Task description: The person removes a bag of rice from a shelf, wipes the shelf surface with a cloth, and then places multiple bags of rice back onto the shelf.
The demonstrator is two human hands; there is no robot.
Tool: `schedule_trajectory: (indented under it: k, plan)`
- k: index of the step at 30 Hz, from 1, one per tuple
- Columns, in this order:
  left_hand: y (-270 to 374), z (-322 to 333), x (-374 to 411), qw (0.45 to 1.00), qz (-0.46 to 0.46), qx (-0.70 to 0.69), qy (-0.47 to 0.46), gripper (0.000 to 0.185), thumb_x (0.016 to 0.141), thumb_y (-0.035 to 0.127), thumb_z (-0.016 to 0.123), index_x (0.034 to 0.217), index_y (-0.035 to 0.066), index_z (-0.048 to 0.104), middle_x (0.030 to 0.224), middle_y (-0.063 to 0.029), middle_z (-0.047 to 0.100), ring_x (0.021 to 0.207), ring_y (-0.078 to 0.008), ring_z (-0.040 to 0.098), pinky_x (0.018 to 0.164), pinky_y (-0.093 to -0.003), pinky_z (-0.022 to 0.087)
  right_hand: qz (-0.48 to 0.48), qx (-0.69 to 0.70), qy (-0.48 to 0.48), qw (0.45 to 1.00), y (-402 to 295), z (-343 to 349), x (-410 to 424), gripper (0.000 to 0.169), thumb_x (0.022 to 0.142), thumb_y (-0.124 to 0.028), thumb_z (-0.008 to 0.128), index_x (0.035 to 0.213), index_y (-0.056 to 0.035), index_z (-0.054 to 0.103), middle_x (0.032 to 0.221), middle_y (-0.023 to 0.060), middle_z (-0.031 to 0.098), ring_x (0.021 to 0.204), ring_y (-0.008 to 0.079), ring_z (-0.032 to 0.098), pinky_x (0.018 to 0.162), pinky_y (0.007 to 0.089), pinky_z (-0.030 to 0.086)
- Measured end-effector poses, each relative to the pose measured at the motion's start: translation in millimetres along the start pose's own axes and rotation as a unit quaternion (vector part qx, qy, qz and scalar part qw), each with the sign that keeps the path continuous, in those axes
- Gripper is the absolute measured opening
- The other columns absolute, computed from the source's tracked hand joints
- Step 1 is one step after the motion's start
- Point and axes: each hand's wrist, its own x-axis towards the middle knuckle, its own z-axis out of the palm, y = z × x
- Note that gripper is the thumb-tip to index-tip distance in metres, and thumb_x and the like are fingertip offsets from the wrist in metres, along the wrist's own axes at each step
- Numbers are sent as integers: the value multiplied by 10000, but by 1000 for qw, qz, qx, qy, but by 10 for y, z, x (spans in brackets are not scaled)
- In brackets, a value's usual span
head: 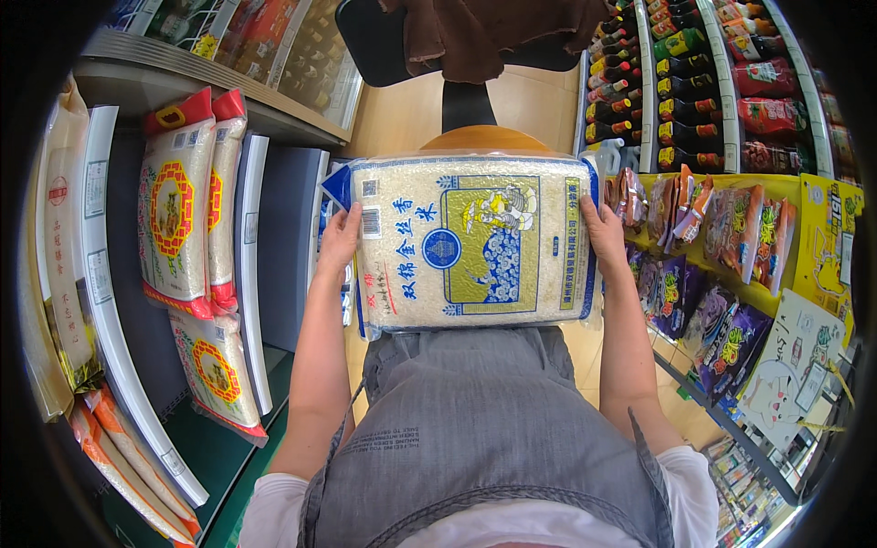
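A large vacuum-packed bag of rice (479, 240) with blue and olive printing lies flat across the middle of the view, held in front of my body. My left hand (340, 236) grips its left end, near a barcode, with the thumb on top. At the opposite end my right hand (604, 233) holds the bag's edge the same way, thumb on the upper face. The fingers beneath the bag are hidden. Part of a round wooden stool seat (486, 135) shows just beyond the bag's far edge.
Shelves at the left hold more rice bags (177, 212). A black chair (373, 41) with a brown cloth (473, 31) stands ahead. On the right are sauce bottles (685, 106) and a yellow rack (692, 240) of snack packets (726, 342), close to my right arm.
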Motion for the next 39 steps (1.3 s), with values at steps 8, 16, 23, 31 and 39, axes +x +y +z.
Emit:
schedule_trajectory:
  k: [8,16,23,31,39]
  plan:
    - [-71,150,-31,967,-85,-208,-117,836,836,735,375,1309,55,491,1254,-134,555,1147,-225,528,959,-327,410,30,28,2,999,-22,2,-26,507,828,-463,661,998,14,646,879,63,667,753,114,605,696,250,465]
    - [-204,148,43,992,1,-123,-8,770,885,652,397,1311,16,476,1242,-155,558,1129,-248,532,970,-328,395,18,39,21,999,95,27,31,544,807,-495,671,975,22,649,849,64,670,735,114,603,691,250,464]
    - [81,396,-172,840,339,295,304,682,847,476,561,1315,-6,445,1359,-245,398,1282,-391,318,1072,-452,236,-178,-207,177,946,32,138,-38,589,834,-454,627,1155,33,552,1079,194,589,994,309,575,879,381,435]
    - [971,711,-125,765,409,493,68,608,843,470,573,1293,66,506,1335,-130,482,1284,-305,369,1067,-442,238,-439,-419,184,773,-524,468,17,519,808,-396,628,1193,-58,544,1185,145,535,1152,314,446,973,459,316]
    - [1315,745,30,798,255,543,-65,629,877,568,463,1276,89,546,1215,-125,597,1176,-245,524,1010,-409,332,-356,-499,135,779,-800,501,328,579,834,-468,575,1243,-62,519,1267,131,519,1245,309,401,1027,447,276]
